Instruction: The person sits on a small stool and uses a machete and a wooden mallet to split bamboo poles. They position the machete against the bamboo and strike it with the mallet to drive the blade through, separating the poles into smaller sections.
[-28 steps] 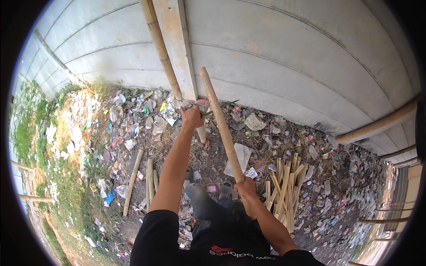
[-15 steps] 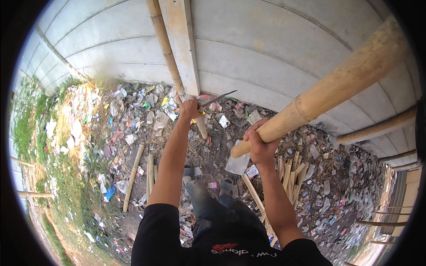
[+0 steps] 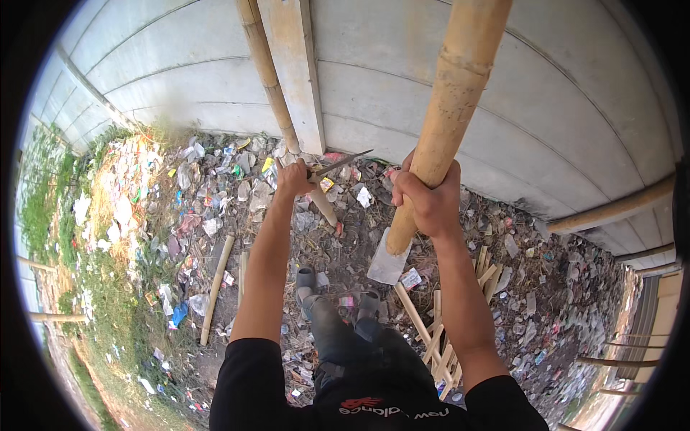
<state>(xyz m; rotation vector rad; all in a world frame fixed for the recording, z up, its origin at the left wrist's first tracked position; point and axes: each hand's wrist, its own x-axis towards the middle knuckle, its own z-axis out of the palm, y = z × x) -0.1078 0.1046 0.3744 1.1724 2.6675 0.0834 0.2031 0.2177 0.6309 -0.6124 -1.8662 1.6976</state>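
My right hand (image 3: 433,200) is wrapped round the lower part of a thick bamboo pole (image 3: 456,82), which rises steeply out of the top of the view. The pole's lower end is over a flat pale slab (image 3: 387,271) on the ground and appears to touch it. My left hand (image 3: 293,179) is closed round the handle of a long-bladed knife (image 3: 345,162), its dark narrow blade pointing right toward the wall. Just behind that hand, a thinner bamboo pole (image 3: 272,79) leans by the concrete post; whether the fingers touch it, I cannot tell.
A grey concrete panel wall (image 3: 388,93) with a post (image 3: 296,72) stands ahead. Litter covers the ground (image 3: 345,244). Split bamboo strips (image 3: 445,359) lie by my right leg, a bamboo length (image 3: 217,287) at the left. More bamboo (image 3: 611,208) leans at the right.
The thick bamboo pole has swung from leaning far right to nearly upright, its lower end now over the slab. My left hand has shifted slightly down-left with the knife.
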